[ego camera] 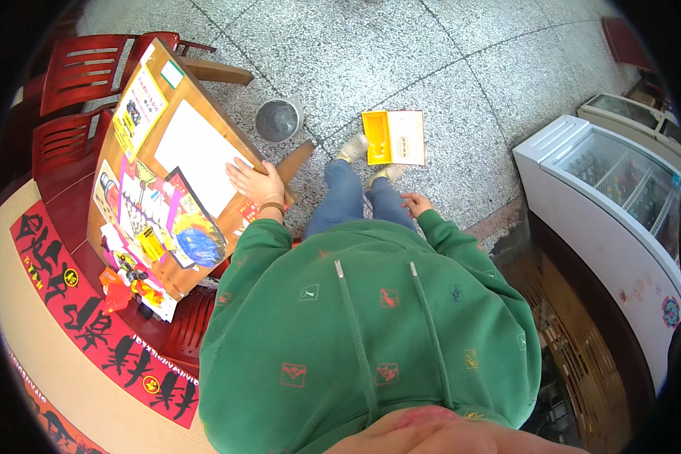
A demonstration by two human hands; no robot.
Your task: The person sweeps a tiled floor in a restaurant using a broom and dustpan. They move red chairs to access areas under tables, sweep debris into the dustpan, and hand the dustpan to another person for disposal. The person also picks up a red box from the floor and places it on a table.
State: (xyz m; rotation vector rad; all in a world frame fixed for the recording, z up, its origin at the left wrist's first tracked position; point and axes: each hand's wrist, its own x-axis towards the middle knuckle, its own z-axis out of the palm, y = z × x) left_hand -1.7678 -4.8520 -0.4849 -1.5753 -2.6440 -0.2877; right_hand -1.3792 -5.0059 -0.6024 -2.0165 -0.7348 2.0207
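Observation:
My left hand (258,183) rests on the near edge of a wooden table (227,122), fingers spread over the corner of a blank white sheet of paper (196,153). A beaded bracelet (272,205) circles that wrist. Beside the sheet lies a painted picture (201,241) in blue and yellow, partly covered by other pieces of paper. My right hand (417,204) hangs by my right thigh with loosely bent fingers, and nothing shows in it. An open yellow-lined box (378,136) lies on the floor by my feet.
A lined trash bin (278,121) stands beside the table leg (296,162). Red slatted chairs (85,68) line the table's far side. On the right is a glass-topped chest freezer (618,170). Paper crafts (139,278) crowd one table end. Red banners (85,318) with writing hang at lower left.

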